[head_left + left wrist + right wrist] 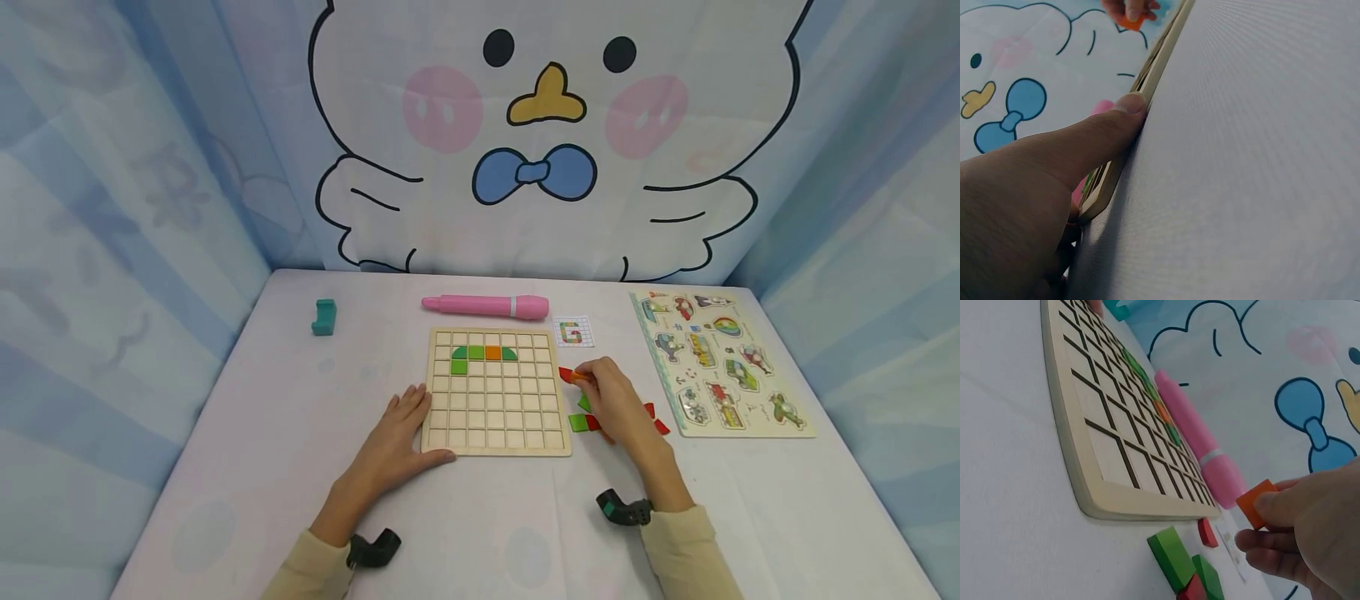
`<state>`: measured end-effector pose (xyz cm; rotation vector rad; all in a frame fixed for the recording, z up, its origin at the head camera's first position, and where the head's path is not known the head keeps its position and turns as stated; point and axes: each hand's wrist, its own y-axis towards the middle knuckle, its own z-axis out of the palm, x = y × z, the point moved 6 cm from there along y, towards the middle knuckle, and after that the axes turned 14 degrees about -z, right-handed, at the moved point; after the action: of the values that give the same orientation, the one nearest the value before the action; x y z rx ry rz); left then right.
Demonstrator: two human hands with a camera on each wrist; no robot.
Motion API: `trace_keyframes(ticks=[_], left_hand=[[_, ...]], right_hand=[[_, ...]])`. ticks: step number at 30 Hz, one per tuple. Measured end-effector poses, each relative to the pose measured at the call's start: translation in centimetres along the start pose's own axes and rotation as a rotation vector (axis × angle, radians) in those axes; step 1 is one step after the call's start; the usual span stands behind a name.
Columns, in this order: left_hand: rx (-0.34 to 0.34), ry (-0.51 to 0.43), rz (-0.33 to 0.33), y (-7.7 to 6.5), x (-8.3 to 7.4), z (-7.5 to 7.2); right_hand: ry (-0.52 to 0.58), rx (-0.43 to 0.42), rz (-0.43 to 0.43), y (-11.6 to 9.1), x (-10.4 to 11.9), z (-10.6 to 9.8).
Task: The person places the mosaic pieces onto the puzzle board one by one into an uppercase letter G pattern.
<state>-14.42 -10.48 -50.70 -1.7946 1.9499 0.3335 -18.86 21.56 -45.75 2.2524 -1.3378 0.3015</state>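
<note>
The right hand [612, 400] pinches an orange tile [1254, 504] between thumb and fingers, closed to the tile's thickness. Left of those fingers lies the grid board [495, 414], with green and orange tiles [476, 352] in its cells; below them, loose tiles [577, 423] lie on the counter [510, 517]. The left hand [392, 447], fingers extended and gripping nothing, touches the board's left edge, its thumb on the near edge. Beyond the right fingers lies a pattern card [573, 332].
</note>
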Motion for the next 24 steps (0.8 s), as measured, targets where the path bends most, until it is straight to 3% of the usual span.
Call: trace_keyframes(ticks=[11, 24], left_hand=[[0.013, 0.006, -0.001, 0.0, 0.0, 0.0], [0.008, 0.019, 0.002, 0.0, 0.0, 0.0]], right_hand=[[0.053, 0.012, -0.049, 2.5, 2.0, 1.0], [0.106, -0.038, -0.136, 5.0, 4.5, 2.7]])
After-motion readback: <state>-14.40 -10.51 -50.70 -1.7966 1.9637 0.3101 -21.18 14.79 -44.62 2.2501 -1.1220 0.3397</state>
